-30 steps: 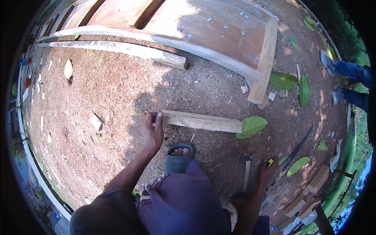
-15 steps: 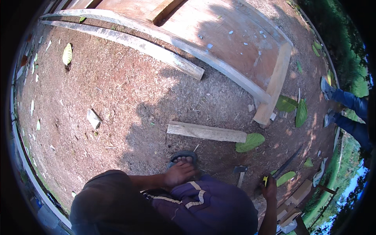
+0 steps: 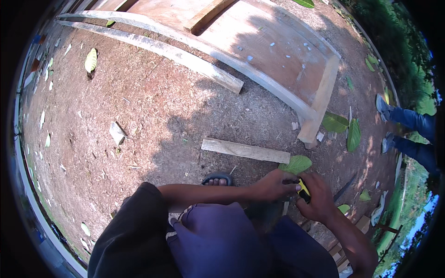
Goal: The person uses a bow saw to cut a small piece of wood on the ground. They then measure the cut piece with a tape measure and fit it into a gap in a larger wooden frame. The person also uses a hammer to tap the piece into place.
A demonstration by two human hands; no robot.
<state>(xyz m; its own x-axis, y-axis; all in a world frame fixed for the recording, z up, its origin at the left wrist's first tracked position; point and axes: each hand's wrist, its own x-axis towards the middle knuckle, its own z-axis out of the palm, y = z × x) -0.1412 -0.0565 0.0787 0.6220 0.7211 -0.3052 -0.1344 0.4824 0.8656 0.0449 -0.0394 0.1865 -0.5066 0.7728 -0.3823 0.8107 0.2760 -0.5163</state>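
My right hand (image 3: 316, 197) is closed around a yellow and black tape measure (image 3: 303, 190), held above the ground right of my knees. My left hand (image 3: 273, 185) reaches across and its fingers pinch at the near end of the tape measure; the blade itself is too small to make out. Just beyond both hands lies a short wooden board (image 3: 245, 150), flat on the soil, its right end against a green leaf (image 3: 296, 165). Below my hands a tool handle (image 3: 285, 208) shows in part, its head hidden. A dark, narrow saw-like blade (image 3: 345, 187) lies right of my right hand.
A large wooden frame with a panel (image 3: 282, 60) spans the far side, and a long plank (image 3: 185, 60) rests alongside it. A wood offcut (image 3: 117, 133) is on the left. Another person's jeans-clad legs (image 3: 410, 118) stand at the right. My sandalled foot (image 3: 217, 179) is near.
My left hand has left my foot and moved right to meet the tape measure. My right hand has lifted inward and forward with it. The view has shifted slightly.
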